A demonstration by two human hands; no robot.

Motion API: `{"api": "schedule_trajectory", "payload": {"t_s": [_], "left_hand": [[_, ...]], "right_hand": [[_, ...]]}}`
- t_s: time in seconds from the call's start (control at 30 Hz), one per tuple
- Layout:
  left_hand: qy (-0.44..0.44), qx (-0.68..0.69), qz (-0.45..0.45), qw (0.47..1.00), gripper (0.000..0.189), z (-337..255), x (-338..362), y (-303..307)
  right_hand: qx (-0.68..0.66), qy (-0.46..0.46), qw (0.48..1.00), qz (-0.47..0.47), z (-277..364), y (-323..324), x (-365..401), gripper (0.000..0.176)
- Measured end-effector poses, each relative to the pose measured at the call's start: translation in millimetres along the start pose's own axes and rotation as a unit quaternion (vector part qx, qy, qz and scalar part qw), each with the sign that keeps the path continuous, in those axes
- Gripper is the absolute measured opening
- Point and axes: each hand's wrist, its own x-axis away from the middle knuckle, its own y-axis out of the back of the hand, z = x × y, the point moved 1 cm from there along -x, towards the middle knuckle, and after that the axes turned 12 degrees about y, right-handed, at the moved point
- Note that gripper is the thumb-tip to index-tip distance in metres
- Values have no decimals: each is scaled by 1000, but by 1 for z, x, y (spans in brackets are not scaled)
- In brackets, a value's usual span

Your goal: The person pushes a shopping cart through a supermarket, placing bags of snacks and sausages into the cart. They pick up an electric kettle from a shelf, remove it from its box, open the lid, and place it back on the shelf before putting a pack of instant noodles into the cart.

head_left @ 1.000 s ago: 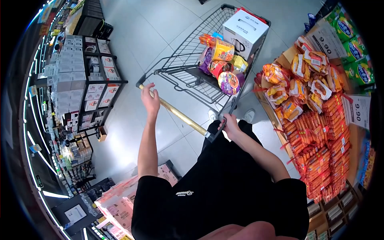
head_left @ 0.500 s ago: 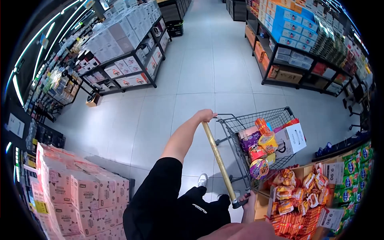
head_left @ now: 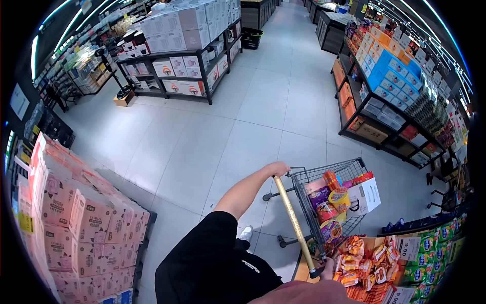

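My left hand (head_left: 277,168) is closed around the far end of the gold push handle (head_left: 294,223) of a shopping cart (head_left: 331,167). At the handle's near end, my right hand (head_left: 328,268) grips it too, partly covered by my forearm. Inside the wire basket lie a yellow tub (head_left: 339,199), a purple pack (head_left: 319,196), a red round pack (head_left: 326,211), a round tub with a dark printed lid (head_left: 331,231) and a white box with a dark cord handle (head_left: 365,196). Orange packets (head_left: 349,263) sit on the display right beside my right hand.
Pink boxes (head_left: 91,223) are stacked at the left. A shelf rack with white boxes (head_left: 182,30) stands ahead left, another with blue boxes (head_left: 397,81) ahead right. Green bags (head_left: 425,248) and price signs (head_left: 405,247) line the near right. A tiled aisle (head_left: 268,86) runs between.
The view has swung so the racks ahead shift right and the pink boxes move lower left. The cart has turned relative to the floor, with both hands still on its handle.
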Motion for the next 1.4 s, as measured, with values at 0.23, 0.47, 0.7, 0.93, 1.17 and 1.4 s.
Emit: {"api": "schedule_trajectory", "payload": {"t_s": [0.23,0.47,0.7,0.93,1.17,1.4], "left_hand": [[78,38,-58,995,52,36,89,-22],[83,-10,-134,987,44,105,128,-77],[140,-138,-35,980,29,98,206,-90],[256,-40,-80,963,61,101,250,-117],[232,-80,-54,968,55,157,248,-145],[276,-10,-115,954,49,150,262,-167]], "right_hand": [[251,83,962,-65,-23,61,-68,30],[689,372,609,-127,25,0,45,29],[730,382,562,-69,2,19,31,26],[711,240,661,-14,5,1,60,53],[768,295,566,-48,2,-16,63,55],[730,282,621,-43,-2,-28,49,48]]}}
